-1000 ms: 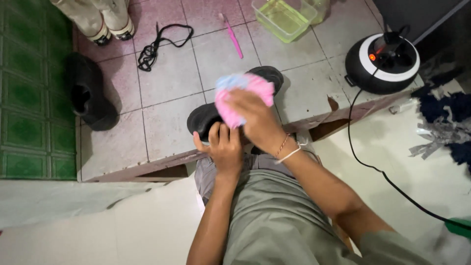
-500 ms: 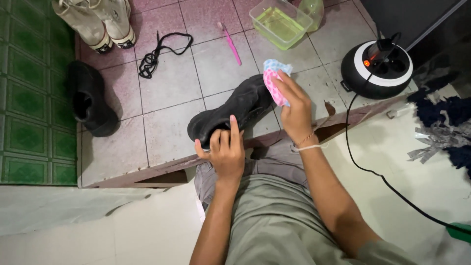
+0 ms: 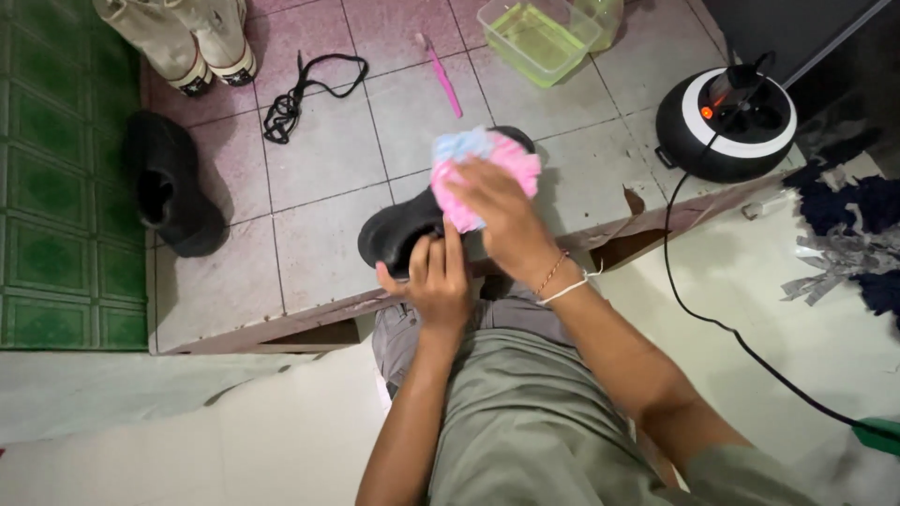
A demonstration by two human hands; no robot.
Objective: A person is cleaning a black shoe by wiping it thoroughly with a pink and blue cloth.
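One black shoe (image 3: 403,234) was gripped by left-hand fingers (image 3: 436,267); a pink cloth (image 3: 483,169), pinched under right-hand fingers (image 3: 483,187), was pressed mid-shoe, wiping seemingly unfinished.

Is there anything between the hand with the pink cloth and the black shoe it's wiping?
Only the cloth itself: the right hand presses the pink and blue cloth onto the black shoe, which the left hand holds.

No packages, labels, signs or screens show anywhere — only plain, unmarked things.
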